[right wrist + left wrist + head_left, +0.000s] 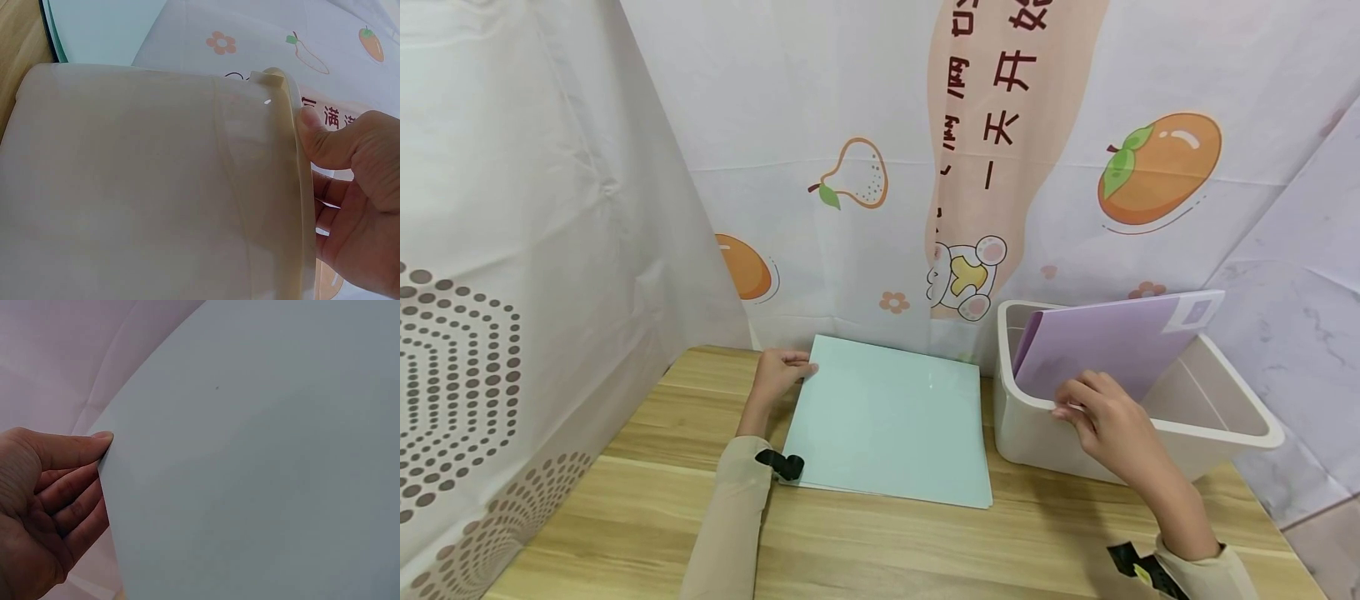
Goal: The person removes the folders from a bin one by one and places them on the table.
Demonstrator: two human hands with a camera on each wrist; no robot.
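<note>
A pale green folder point(895, 425) lies flat on the table, and a second layer shows along its lower edge. My left hand point(777, 375) pinches its upper left corner; in the left wrist view the thumb of that hand point(47, 500) is on top of the pale sheet point(250, 462), with the other fingers behind its edge. On the right stands a white plastic bin point(1060, 442). A purple folder point(1097, 346) leans inside it, rising above the rim. My right hand point(1108, 421) grips the bin's near rim, thumb outside point(312, 128) and fingers partly hidden behind it.
The wood-grain table point(625, 508) extends left and in front of the folder. A white printed cloth point(820, 83) with fruit drawings hangs right behind the folder and bin. Another cloth point(550, 208) hangs along the left side.
</note>
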